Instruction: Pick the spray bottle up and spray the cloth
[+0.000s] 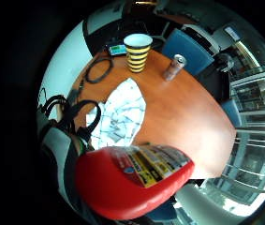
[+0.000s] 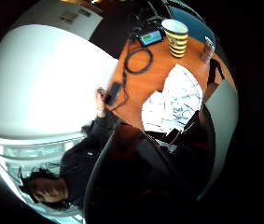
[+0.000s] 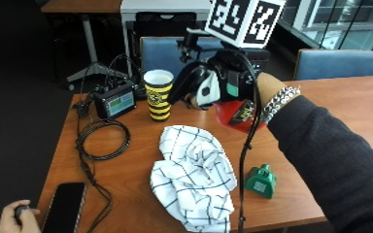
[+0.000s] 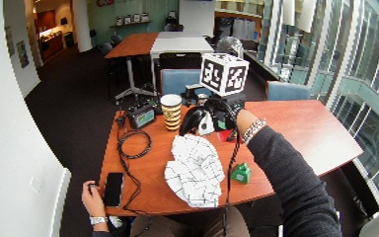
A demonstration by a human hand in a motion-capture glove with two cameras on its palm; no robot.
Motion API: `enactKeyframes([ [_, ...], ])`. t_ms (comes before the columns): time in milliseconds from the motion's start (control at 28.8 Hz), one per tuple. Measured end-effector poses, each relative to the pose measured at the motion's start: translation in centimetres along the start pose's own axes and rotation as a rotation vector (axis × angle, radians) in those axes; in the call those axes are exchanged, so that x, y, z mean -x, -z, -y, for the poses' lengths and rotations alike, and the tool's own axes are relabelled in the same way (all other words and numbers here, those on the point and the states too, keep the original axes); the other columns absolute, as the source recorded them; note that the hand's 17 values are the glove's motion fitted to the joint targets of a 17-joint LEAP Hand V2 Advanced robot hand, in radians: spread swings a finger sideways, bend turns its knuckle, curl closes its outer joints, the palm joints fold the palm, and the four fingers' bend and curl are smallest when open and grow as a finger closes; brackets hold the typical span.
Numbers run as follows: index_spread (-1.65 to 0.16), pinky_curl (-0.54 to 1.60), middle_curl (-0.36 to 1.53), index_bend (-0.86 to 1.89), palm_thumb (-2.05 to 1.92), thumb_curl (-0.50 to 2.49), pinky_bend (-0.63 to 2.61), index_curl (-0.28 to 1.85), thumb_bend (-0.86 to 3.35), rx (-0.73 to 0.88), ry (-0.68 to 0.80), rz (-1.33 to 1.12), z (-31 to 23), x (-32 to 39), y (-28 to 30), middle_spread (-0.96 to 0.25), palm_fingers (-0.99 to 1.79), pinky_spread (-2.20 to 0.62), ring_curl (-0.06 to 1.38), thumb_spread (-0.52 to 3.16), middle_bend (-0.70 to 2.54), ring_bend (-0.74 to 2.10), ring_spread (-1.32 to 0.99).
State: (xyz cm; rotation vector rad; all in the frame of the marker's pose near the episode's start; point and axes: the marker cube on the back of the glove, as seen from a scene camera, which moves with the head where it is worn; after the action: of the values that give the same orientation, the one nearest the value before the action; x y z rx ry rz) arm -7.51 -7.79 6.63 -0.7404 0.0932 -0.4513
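My gloved right hand (image 3: 224, 80) grips a red spray bottle (image 3: 237, 114) with a yellow and black label and holds it above the back of the wooden table (image 3: 342, 104). The bottle (image 1: 132, 180) fills much of the little finger side palm view, close to the palm. In front of the hand, near the table's middle, lies a crumpled white cloth (image 3: 193, 174) with dark checks. It also shows below the palm as the cloth (image 1: 120, 115) and the cloth (image 2: 176, 105). The bottle's nozzle is hidden by the hand.
A yellow and black striped cup (image 3: 159, 94) stands left of the hand, and a drink can (image 1: 174, 67) stands nearby. A small screen device (image 3: 114, 102), a coiled cable (image 3: 102, 138) and a phone (image 3: 63, 208) lie at the left. A green object (image 3: 261, 181) sits right of the cloth.
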Motion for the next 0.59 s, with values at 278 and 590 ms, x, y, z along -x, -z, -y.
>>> enactKeyframes([
  [278,-0.31,0.39,0.5,0.26,0.93,0.79,0.39,0.58,-0.03,-0.212,0.052,0.441,1.7,1.1,5.3,-0.23,1.38,-0.31,0.45,0.23,0.59,0.62,-0.21],
  [590,-0.31,0.39,0.5,0.25,0.94,0.8,0.39,0.58,-0.03,-0.478,0.028,0.809,3.8,3.8,4.6,-0.23,1.37,-0.3,0.46,0.23,0.59,0.62,-0.21],
])
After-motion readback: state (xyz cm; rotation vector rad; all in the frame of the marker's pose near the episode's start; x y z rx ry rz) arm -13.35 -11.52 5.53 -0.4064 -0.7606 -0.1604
